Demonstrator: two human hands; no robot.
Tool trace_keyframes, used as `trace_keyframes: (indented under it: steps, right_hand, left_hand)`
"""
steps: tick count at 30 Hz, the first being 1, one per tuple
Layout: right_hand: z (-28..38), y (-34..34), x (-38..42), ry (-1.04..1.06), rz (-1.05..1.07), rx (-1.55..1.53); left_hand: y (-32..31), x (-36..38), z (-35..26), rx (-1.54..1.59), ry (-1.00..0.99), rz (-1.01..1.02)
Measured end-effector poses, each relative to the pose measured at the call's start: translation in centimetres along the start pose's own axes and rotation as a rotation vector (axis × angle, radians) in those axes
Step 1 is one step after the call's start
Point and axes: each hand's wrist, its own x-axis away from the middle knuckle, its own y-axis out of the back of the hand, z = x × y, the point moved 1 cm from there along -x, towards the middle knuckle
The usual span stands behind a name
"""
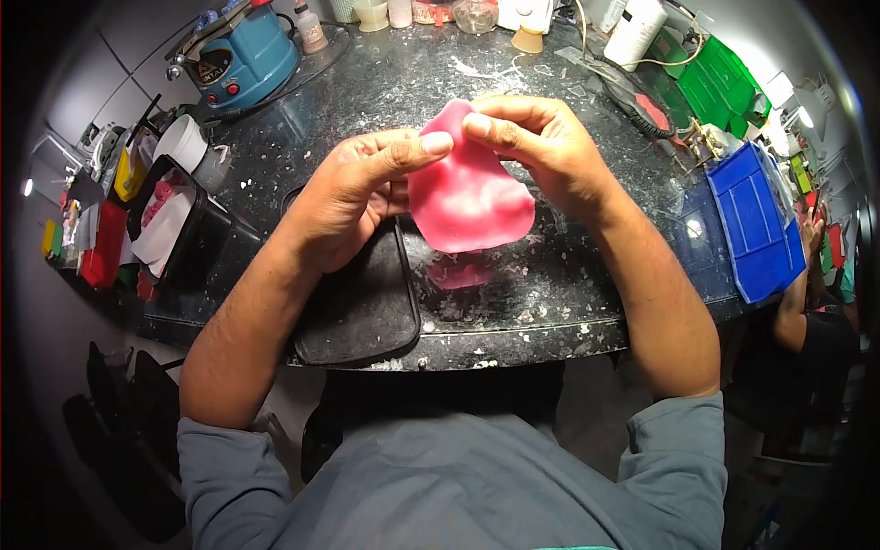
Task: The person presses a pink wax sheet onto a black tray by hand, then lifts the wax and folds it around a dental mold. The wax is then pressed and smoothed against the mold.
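Note:
A thin, glossy pink sheet (472, 206) with a rounded lower edge hangs above the dark worktop, its surface uneven. My left hand (371, 179) pinches its upper left edge, thumb on the near face. At its top right, my right hand (532, 137) grips it between thumb and fingers. The fingers behind the sheet are partly hidden. Below my left hand and forearm lies a black tray (362, 316) near the front edge of the worktop. A pink reflection of the sheet shows on the shiny surface.
A blue machine (243, 60) stands at the back left, near a black bin (174, 215) with pink scraps. Blue (756, 220) and green (720, 82) trays lie right. White bottle (635, 32) stands behind. A co-worker's arm (791, 312) shows far right.

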Motion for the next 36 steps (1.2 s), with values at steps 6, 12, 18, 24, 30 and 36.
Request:
trace_keyframes:
  steps: [6,12,18,24,30,36]
  right_hand:
    - [-0.1,0.2,0.0,-0.058,-0.01,-0.081]
    - [-0.2,0.3,-0.3,-0.066,0.01,-0.118]
    - [0.4,-0.2,-0.2,-0.015,0.026,-0.046]
    - [0.4,-0.3,-0.3,0.037,-0.051,0.036]
    - [0.2,-0.1,-0.4,0.03,-0.021,0.035]
    - [-0.3,0.0,-0.3,-0.175,-0.038,0.02]
  left_hand:
    - [-0.4,0.1,-0.1,-0.039,-0.023,0.012]
    - [-0.6,0.1,0.3,-0.009,-0.075,0.013]
    - [-0.7,0.2,0.5,-0.145,-0.216,-0.034]
    - [-1.7,0.6,0.1,-0.285,-0.32,-0.119]
    - [-1.4,0.5,0.3,-0.264,-0.286,-0.135]
    - [-0.2,0.2,0.8,0.067,-0.011,-0.032]
